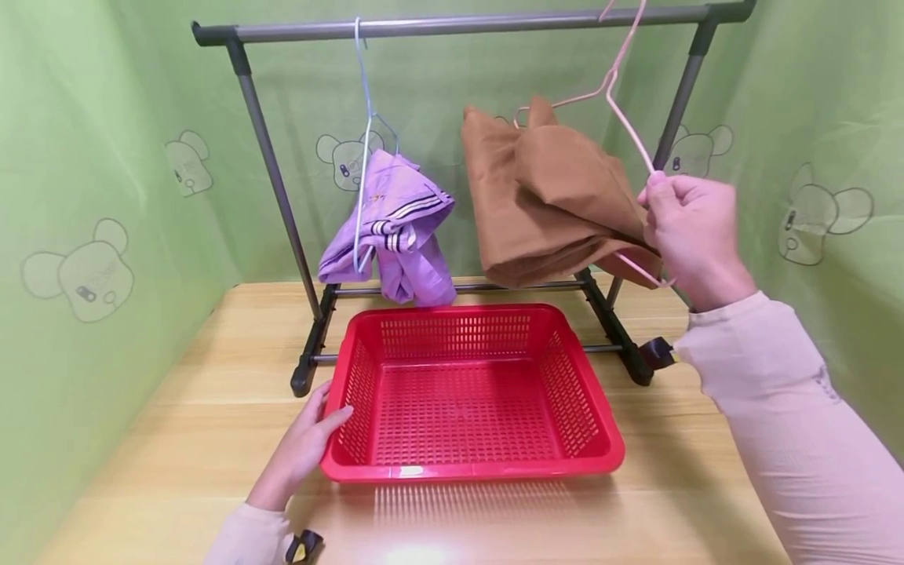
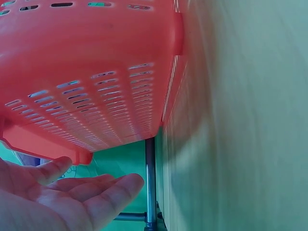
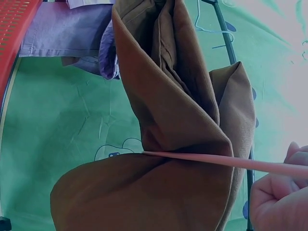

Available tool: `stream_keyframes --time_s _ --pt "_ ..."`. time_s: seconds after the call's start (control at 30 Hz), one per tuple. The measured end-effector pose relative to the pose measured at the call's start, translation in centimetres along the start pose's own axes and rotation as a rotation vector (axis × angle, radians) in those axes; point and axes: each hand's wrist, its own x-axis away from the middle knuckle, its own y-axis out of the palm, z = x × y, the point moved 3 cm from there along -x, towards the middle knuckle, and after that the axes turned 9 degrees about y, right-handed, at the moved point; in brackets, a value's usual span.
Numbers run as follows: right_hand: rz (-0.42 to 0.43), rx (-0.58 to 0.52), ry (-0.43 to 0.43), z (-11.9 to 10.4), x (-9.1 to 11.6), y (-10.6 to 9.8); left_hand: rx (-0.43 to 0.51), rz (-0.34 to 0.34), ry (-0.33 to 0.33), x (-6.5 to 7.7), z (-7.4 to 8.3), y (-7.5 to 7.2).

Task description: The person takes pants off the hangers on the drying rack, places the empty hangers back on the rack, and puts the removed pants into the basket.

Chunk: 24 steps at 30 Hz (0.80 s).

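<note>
My right hand (image 1: 692, 235) pinches the sloping arm of a pink clothes hanger (image 1: 628, 129) between thumb and fingers. Folded over that hanger is a brown garment (image 1: 544, 204), hanging in thick folds; the right wrist view shows the pink wire (image 3: 202, 158) crossing the cloth. The hanger's hook overlaps the rail at the top edge of the head view. My left hand (image 1: 300, 439) is at the left rim of a red plastic basket (image 1: 466, 471), its fingers (image 2: 113, 195) extended and loose beside the outer wall. Inside, the basket holds nothing.
A grey metal clothes rack (image 1: 282, 173) stands behind the basket on the wooden table (image 1: 184, 439). Purple striped clothing (image 1: 406, 220) hangs from a light blue hanger (image 1: 366, 86) on its left side. Green curtains (image 1: 63, 173) printed with bears enclose the space.
</note>
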Motion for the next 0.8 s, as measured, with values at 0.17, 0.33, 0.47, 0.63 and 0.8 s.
stream_keyframes --time_s 0.17,0.33,0.47,0.63,0.8 --pt "0.006 0.016 -0.015 0.26 0.24 -0.13 -0.003 0.001 0.001 -0.01 -0.09 0.05" --pt "0.007 0.03 -0.033 0.37 0.5 -0.22 -0.005 -0.005 0.02 0.0 -0.14 -0.02" --pt "0.004 0.044 -0.039 0.39 0.6 -0.22 -0.01 -0.01 0.017 0.01 -0.14 -0.1" --pt "-0.001 0.054 -0.032 0.5 0.65 -0.28 -0.013 -0.012 0.0 -0.01 -0.07 -0.16" --pt "-0.016 0.052 -0.022 0.69 0.86 -0.44 -0.013 -0.013 0.0 -0.03 -0.05 -0.06"
